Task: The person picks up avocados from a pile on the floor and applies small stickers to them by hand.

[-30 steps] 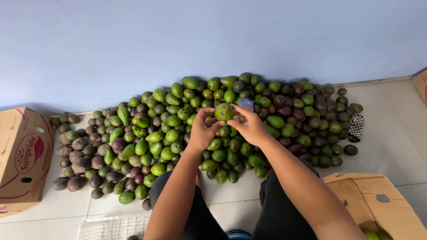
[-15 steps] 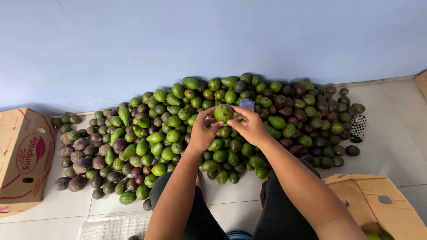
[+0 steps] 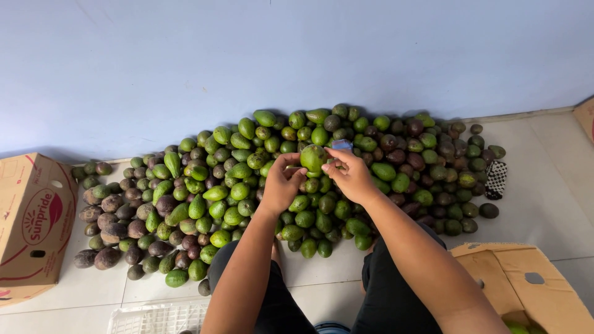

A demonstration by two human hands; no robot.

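My left hand (image 3: 282,182) holds a round green avocado (image 3: 313,158) up above a wide pile of avocados (image 3: 204,192) heaped on the floor against a blue wall. My right hand (image 3: 349,174) touches the right side of the same avocado with its fingertips, and a small blue-and-white piece (image 3: 341,145), perhaps a sticker sheet, shows just behind its fingers. The pile is mostly green, with darker purple-brown fruit at the left and right ends.
A cardboard box (image 3: 31,226) lies on its side at the left. Another open cardboard box (image 3: 526,284) stands at the lower right, with green fruit inside. A white plastic crate (image 3: 158,316) is at the bottom edge. A black-and-white checked object (image 3: 496,179) lies right of the pile.
Both hands stay on the same avocado; it has turned slightly between the fingers. Nothing else has moved.
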